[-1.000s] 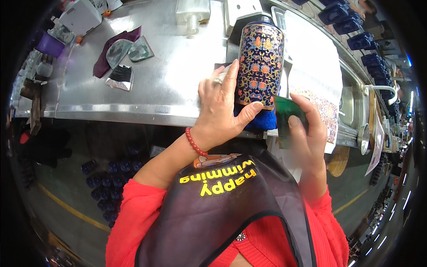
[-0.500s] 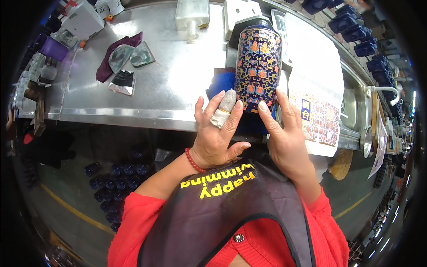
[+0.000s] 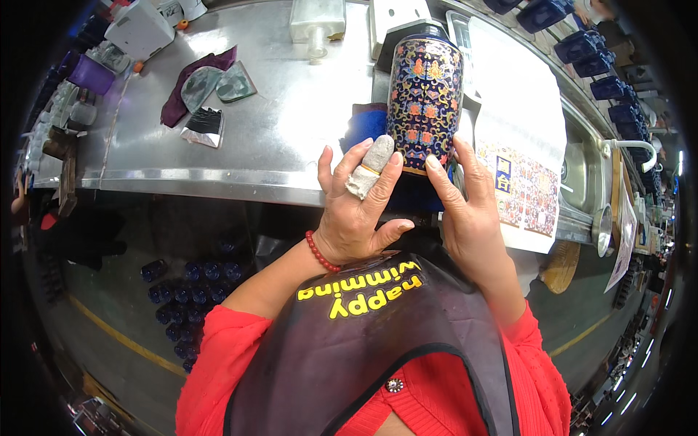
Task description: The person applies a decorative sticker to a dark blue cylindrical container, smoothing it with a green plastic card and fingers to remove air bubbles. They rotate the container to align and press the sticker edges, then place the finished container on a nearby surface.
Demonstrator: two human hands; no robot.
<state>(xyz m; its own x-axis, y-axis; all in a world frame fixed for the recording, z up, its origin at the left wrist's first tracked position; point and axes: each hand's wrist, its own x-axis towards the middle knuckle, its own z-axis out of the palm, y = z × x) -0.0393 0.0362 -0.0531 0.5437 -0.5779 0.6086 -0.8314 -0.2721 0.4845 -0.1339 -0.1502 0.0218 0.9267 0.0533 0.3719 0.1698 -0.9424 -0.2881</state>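
A dark blue bottle (image 3: 425,94) with a colourful floral pattern lies on its side, its neck pointing away from me. My left hand (image 3: 356,207) is at its near left end, fingers stretched and spread. A grey cloth wrap (image 3: 376,156), bound with a yellow band, covers one of its fingers. At the near right end is my right hand (image 3: 472,207), also with fingers extended; its index fingertip rests on or close to the pattern. Neither hand is wrapped round the bottle. Under the bottle's left side a blue cloth (image 3: 366,129) shows.
A printed paper sheet (image 3: 518,109) lies right of the bottle, beside a sink (image 3: 579,167). Dark red cloth (image 3: 174,107) and greenish pads (image 3: 234,82) lie left on the metal table (image 3: 283,116). A clear bottle (image 3: 318,22) lies at the back. Several blue bottles (image 3: 171,294) stand below left.
The view has shifted slightly. Both hands stay at the bottle's near end with almost the same finger positions.
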